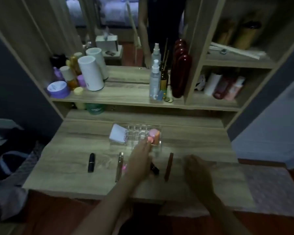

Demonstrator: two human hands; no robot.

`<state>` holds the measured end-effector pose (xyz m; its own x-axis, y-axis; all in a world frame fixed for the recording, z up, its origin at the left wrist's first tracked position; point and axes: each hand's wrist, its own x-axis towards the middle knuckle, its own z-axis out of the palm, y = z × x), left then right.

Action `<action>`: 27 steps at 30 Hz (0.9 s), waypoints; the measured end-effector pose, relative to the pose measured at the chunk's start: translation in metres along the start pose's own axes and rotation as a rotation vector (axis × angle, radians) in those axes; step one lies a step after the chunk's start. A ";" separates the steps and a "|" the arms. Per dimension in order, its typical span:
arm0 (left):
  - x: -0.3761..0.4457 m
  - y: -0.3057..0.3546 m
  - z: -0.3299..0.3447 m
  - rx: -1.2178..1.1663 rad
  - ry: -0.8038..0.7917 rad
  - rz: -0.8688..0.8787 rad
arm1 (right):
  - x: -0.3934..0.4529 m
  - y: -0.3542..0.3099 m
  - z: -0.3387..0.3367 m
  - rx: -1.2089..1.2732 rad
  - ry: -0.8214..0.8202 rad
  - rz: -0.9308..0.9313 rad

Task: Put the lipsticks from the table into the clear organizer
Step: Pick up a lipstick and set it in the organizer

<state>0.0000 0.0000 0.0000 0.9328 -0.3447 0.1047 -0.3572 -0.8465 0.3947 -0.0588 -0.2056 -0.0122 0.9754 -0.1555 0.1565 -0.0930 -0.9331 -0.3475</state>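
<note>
The clear organizer (136, 133) stands mid-table with a white pad at its left end and pink and orange sponges at its right. My left hand (140, 160) stretches to its front right, fingertips against something pink; what it grips is unclear. On the table lie a black lipstick (91, 162), a slim silver tube (120, 165), a second black lipstick (155, 167) half hidden under my left hand, and a slim brown tube (169, 166). My right hand (198, 168) hovers right of the brown tube, fingers loosely curled, nothing in it.
The wooden table (75, 141) has a shelf behind it with jars, a white cylinder (91, 75), spray bottles (154, 82) and a dark red bottle (181, 73), backed by a mirror. Cubbies with more bottles are at the right. Dark bags sit at the left.
</note>
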 end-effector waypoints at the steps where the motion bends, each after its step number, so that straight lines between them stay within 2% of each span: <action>1: -0.002 -0.016 -0.007 -0.043 0.040 -0.086 | 0.001 -0.011 0.009 0.091 -0.065 -0.053; 3: -0.011 -0.044 -0.014 -0.112 0.124 -0.201 | 0.014 -0.043 0.015 0.185 -0.087 -0.111; 8: -0.022 -0.086 -0.018 -0.239 0.199 -0.474 | 0.047 -0.090 0.028 0.108 -0.177 -0.265; 12: -0.021 -0.100 -0.014 -0.360 0.119 -0.586 | 0.063 -0.112 0.043 0.010 -0.335 -0.408; 14: -0.021 -0.103 -0.011 -0.361 0.068 -0.598 | 0.068 -0.122 0.045 -0.071 -0.320 -0.508; 20: -0.018 -0.112 -0.005 -0.303 -0.019 -0.557 | 0.074 -0.130 0.067 -0.192 -0.320 -0.609; 23: -0.014 -0.114 -0.005 -0.286 -0.012 -0.502 | 0.076 -0.133 0.072 -0.278 -0.387 -0.620; 27: -0.011 -0.121 -0.009 -0.378 -0.047 -0.429 | 0.080 -0.138 0.069 -0.313 -0.354 -0.603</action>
<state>0.0331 0.1100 -0.0411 0.9844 -0.0273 -0.1740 0.1026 -0.7138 0.6928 0.0459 -0.0669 -0.0157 0.8761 0.4741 -0.0878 0.4752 -0.8798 -0.0096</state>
